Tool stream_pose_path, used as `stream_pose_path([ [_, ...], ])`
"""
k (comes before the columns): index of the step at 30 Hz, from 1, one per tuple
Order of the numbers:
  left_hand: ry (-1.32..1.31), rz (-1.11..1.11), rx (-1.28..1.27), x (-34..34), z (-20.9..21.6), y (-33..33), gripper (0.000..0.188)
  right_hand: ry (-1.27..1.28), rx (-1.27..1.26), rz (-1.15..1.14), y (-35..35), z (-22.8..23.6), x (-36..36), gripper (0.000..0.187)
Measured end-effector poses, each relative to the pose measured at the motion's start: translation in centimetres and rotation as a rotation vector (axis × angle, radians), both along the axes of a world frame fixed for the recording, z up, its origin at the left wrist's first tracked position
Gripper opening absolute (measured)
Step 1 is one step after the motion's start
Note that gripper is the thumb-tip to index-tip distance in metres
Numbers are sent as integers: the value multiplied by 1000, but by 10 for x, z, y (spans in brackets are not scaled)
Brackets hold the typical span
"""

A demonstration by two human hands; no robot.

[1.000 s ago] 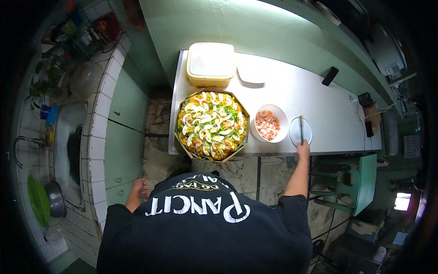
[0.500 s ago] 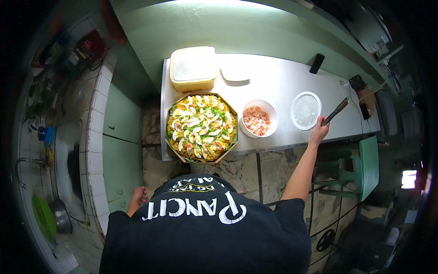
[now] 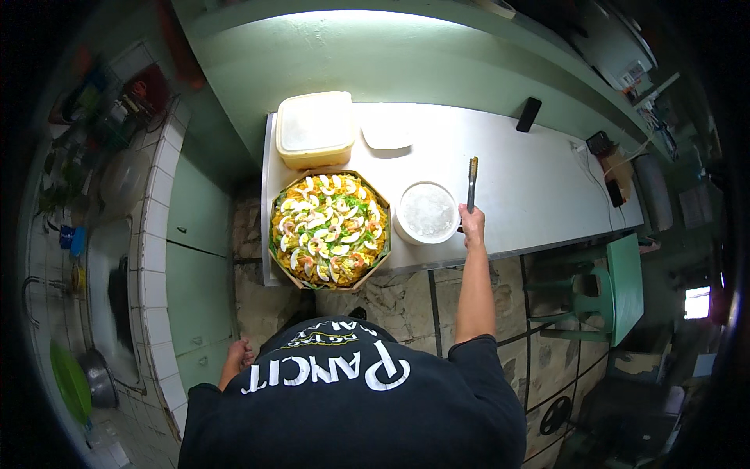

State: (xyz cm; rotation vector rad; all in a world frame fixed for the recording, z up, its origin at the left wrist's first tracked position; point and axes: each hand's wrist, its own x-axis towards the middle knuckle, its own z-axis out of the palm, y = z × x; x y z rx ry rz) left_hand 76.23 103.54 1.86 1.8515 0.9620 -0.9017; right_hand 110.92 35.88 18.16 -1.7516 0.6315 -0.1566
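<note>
My right hand is closed around a pair of dark tongs, their brownish tips pointing toward the wall. The same hand touches the right rim of a round translucent lid, which lies over a white tub. The lid hides what the tub holds. Left of the tub sits an octagonal tray of yellow noodles topped with egg slices, shrimp and chopped greens. Low beside my body, away from the table, my left hand is loosely curled with nothing visible in it.
A lidded cream container stands behind the tray on the white table, beside a small white lid or dish. A black phone leans at the wall. Cables lie at the right end, above a green stool. A tiled sink counter runs along the left.
My right hand has moved left with the tongs, bringing the lid from the table onto the tub and covering the shrimp. My left hand stays low at my side.
</note>
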Motion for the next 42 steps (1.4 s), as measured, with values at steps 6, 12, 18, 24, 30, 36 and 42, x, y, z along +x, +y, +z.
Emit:
stream_pose_path([
  [6, -520, 180, 311, 58, -15, 37, 53, -202, -200, -93, 14, 16, 7, 28],
  [12, -1246, -178, 54, 397, 151, -71, 55, -265, -213, -5, 58, 66, 10, 24],
  [18, -1417, -1182, 462, 532, 201, -116, 55, -188, 74, 165, 201, 109, 17, 29],
  [24, -1308, -1606, 314, 575, 209, -116, 43, -125, 103, 144, 250, 107, 21, 35],
  [30, -1842, -1380, 137, 596, 243, -98, 28, -51, 103, 48, 277, 112, 42, 29],
  [36, -1637, -765, -101, 661, 275, -70, 31, 104, -496, 35, 247, 62, 45, 32],
  [42, -1437, -607, -290, 710, 218, -60, 32, 143, -687, -20, 227, 39, 30, 31],
])
